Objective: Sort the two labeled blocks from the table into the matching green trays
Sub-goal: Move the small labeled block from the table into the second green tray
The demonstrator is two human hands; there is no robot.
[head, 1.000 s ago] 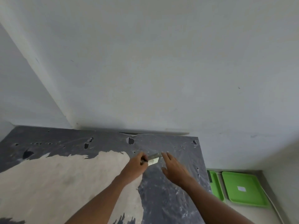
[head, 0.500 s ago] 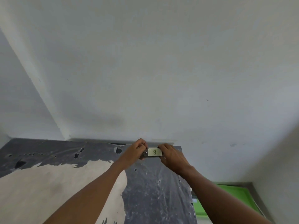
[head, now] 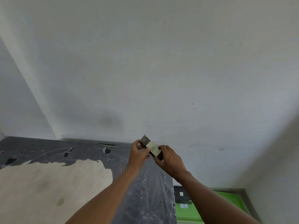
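Both hands hold one dark block (head: 151,148) tilted above far edge of worktop (head: 142,191). Left hand (head: 139,153) grip pinches upper end, right hand (head: 169,159) grip clamps lower end. White label faces camera. Green trays (head: 233,201) low right of grip, well apart.

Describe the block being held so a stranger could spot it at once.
Start at the far edge of the dark, plastic-covered table, where it meets the white wall. There both hands meet, the left hand and the right hand. Between them, tilted, is the small dark block; its pale handwritten label sets it apart from the darker block already lying in the green tray at lower right.
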